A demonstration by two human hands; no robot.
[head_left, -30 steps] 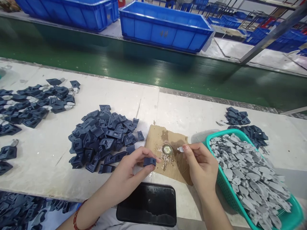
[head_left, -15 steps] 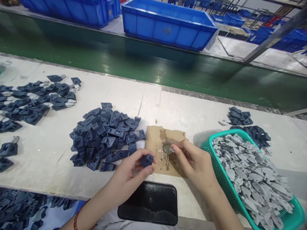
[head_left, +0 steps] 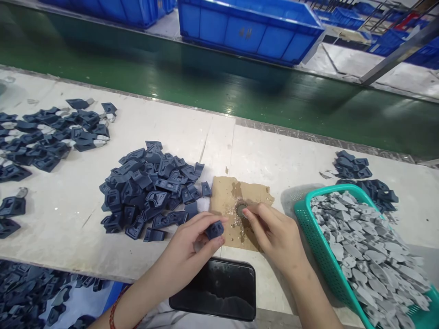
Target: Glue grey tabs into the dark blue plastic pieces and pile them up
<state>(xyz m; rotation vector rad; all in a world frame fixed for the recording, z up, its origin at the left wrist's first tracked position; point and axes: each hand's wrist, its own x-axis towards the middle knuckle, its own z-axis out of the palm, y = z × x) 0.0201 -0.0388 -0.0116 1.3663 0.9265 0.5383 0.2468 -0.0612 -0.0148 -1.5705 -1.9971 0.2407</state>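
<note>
My left hand is closed around a dark blue plastic part, whose end with a small recess faces up. Fingertips of my right hand are pinched together at a small round dish of greyish liquid. A small light grey plastic piece is in that pinch, almost wholly hidden by the fingers. Under the dish lies a brown cardboard sheet, wet and spotted with drops. Left of it is a heap of dark blue parts. To the right stands a green basket full of grey plastic pieces.
A black phone lies at the table's front edge. Dark blue parts with grey pieces attached spread at far left. More blue parts sit behind the basket. Beyond the table run a green belt and blue crates.
My right fingertips have moved slightly down over the dish, covering the grey piece more. The blue part in my left hand is turned a little. The whole view has shifted slightly.
</note>
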